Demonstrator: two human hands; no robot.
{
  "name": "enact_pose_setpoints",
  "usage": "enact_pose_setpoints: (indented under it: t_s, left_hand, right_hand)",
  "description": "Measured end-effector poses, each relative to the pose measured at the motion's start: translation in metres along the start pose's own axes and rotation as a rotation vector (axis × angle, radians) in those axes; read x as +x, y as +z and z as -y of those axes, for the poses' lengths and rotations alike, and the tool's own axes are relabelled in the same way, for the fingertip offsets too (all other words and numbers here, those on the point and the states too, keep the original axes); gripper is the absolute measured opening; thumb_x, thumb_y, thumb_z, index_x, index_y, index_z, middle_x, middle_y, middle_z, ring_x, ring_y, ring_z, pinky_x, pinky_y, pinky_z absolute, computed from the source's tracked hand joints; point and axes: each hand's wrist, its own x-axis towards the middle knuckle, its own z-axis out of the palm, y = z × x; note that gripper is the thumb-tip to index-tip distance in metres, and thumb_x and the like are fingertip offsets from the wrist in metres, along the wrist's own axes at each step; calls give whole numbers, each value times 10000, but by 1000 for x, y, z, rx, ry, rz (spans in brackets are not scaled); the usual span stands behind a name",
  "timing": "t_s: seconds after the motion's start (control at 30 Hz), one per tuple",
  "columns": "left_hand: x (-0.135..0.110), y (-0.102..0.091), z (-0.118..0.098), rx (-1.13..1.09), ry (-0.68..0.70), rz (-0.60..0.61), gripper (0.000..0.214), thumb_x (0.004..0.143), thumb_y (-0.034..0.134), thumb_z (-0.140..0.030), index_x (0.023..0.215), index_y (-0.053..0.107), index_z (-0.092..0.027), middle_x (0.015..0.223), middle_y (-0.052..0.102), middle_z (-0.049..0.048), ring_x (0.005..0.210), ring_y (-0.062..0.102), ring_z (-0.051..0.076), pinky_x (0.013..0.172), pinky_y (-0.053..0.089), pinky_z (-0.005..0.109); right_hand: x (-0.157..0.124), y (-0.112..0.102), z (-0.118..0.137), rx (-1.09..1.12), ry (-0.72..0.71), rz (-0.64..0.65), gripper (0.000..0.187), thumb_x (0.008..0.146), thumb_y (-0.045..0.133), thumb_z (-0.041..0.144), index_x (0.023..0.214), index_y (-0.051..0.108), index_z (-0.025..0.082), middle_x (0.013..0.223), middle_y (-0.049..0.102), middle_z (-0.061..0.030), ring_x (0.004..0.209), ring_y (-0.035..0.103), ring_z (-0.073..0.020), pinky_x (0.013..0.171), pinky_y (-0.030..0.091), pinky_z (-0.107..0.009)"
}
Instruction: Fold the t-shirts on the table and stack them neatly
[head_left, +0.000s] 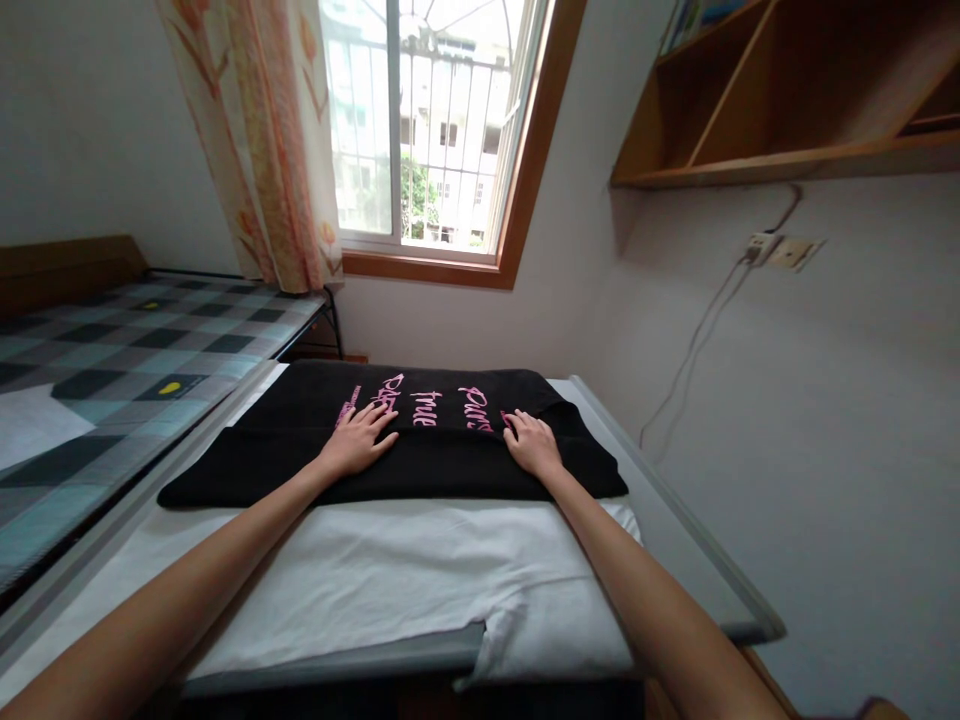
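A black T-shirt (442, 470) with pink lettering lies on the table, its near part folded over toward the window so that the fold covers some of the print. My left hand (358, 440) rests flat on the fold's edge, fingers spread over the lettering. On the right side of the same edge, my right hand (532, 442) presses down with its fingers stretched out. Beneath the black garment a white T-shirt (420, 560) is spread out, and one part of it hangs over the table's near edge.
The grey-edged table (697, 540) stands against the right wall. To the left is a bed with a checked mattress (225, 300) and a white sheet of paper (41, 425). A curtain (277, 150), a barred window (442, 130), wall shelves (750, 165) and a hanging cable (694, 350) surround it.
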Motion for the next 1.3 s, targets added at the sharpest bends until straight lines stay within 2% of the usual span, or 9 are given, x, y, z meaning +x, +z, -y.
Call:
enact_pose_setpoints:
  t_s: [0.37,0.5,0.63,0.73,1.0,1.13,1.3]
  left_hand:
    - [-40,-9,-10,-11,16,32,596,930,346,-582,1428,461,-274,1506,422,56,1411,330,266,1157,214,475]
    - [-32,-19,3,-49,59,93,605,918,353,-624,1407,483,-294,1477,464,50,1368,397,272,1121,285,467]
    - [-7,-23,22,-35,-12,56,580,931,346,-592,1361,540,-254,1451,488,79,1351,412,288,1086,333,452]
    - [4,-17,32,-5,-102,4,554,934,362,-569,1337,563,-247,1462,473,87,1368,384,296,1108,293,469]
    - [1,-6,35,-38,-138,-43,496,938,397,-480,1328,570,-226,1462,478,89,1387,370,289,1129,267,498]
    - [2,-5,35,-53,-136,-66,477,928,424,-460,1312,584,-226,1453,489,88,1383,377,288,1133,270,502]
    - [2,-8,32,-66,-145,-75,465,929,430,-446,1307,589,-227,1444,500,84,1383,379,285,1136,273,506]
  right_hand:
    - [-42,-13,3,-67,-67,51,491,961,359,359,1374,530,158,1464,459,-144,1358,395,-246,1108,257,-400]
    - [-37,-30,4,-158,-138,113,481,957,378,403,1341,555,173,1387,533,-154,1258,492,-278,1028,333,-403]
    - [-6,-48,7,-287,-184,166,438,962,363,452,1161,650,187,1144,658,-136,1039,606,-275,896,395,-394]
    - [27,-53,4,-376,-187,143,390,957,391,422,1113,654,180,1121,660,-135,1041,598,-283,895,385,-403]
    - [109,-46,-24,-442,-20,96,421,955,417,403,1281,561,178,1276,568,-187,1178,513,-312,949,358,-439]
    - [142,-39,-37,-417,88,205,560,951,372,529,1379,488,187,1299,568,-198,1220,499,-337,977,350,-482]
    - [172,-28,-41,-298,159,319,675,922,261,663,1455,409,277,1356,561,-151,1263,484,-340,1032,306,-530]
